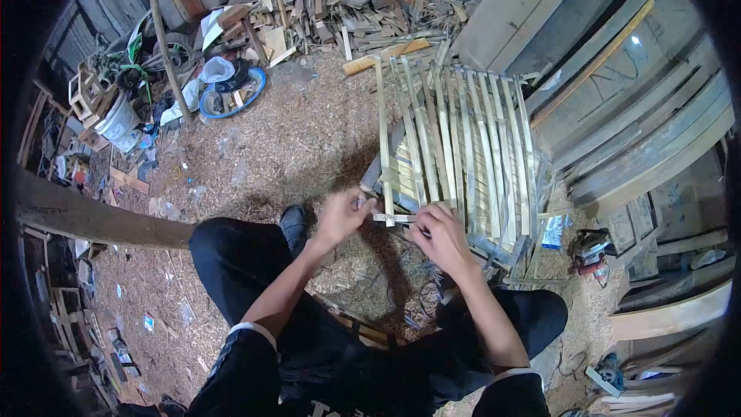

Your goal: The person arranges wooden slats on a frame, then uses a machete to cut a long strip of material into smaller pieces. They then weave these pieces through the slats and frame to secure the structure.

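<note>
A short pale wooden strip (394,218) lies crosswise at the near end of a long slat (384,139). My right hand (440,233) is closed with its fingertips on the strip's right end. By the strip's left end is my left hand (343,218), its fingers curled together in a pinch; whatever is in them is too small to make out. Beyond both hands, several long narrow wooden slats (471,139) lie side by side, with shorter pieces showing beneath them. What supports the slats is mostly hidden.
A blue-rimmed basin (224,112) and white bucket (118,125) stand at the left. Scrap wood (309,15) is heaped at the back. Long boards (532,15) lean on the right. A red tool (593,264) lies right of the slats. Shavings cover the floor (270,154).
</note>
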A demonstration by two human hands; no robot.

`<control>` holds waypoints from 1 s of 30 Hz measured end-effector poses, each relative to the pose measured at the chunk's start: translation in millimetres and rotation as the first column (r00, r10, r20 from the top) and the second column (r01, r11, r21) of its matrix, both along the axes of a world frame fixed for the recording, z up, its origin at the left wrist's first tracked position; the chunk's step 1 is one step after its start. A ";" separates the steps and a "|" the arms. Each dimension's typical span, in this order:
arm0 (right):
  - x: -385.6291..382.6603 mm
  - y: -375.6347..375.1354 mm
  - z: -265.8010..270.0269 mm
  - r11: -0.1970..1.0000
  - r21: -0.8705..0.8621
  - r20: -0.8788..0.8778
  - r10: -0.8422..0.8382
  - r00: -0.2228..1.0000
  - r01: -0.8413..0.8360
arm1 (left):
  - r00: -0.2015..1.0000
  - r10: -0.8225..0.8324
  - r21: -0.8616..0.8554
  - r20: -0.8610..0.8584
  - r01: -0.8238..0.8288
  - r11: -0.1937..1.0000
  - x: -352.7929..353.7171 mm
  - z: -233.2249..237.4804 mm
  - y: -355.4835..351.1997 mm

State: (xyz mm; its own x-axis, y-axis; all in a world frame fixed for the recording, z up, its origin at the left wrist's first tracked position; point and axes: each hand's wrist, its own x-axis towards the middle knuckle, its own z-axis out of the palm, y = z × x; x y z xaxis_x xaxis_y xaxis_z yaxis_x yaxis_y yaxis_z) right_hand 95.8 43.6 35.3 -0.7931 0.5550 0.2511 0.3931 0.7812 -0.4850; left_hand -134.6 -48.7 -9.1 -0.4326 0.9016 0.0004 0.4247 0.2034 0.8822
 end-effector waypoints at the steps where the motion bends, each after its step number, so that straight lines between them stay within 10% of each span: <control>1: 1.6 1.1 5.0 0.999 -0.050 -0.019 -0.022 1.000 0.021 | 0.987 -0.009 0.056 0.161 0.000 0.998 -3.5 -10.9 4.3; 6: -0.5 6.9 17.4 0.915 -0.401 -0.174 -0.124 0.977 0.045 | 0.946 -0.152 0.061 0.285 0.141 0.988 -7.2 -3.9 4.9; 11: -7.5 4.2 33.0 0.484 -0.874 -0.218 -0.327 0.919 -0.035 | 0.791 -0.208 0.066 0.575 0.209 0.976 -3.0 26.9 4.4; 18: -15.0 5.4 24.7 0.216 -0.930 -0.365 -0.454 0.813 -0.297 | 0.745 -0.303 0.136 0.594 0.278 0.951 2.9 41.4 6.8; 30: -28.1 -2.2 14.4 0.406 -0.904 -0.345 -0.509 0.789 -0.133 | 0.714 -0.371 0.154 0.593 0.352 0.923 9.8 47.3 9.3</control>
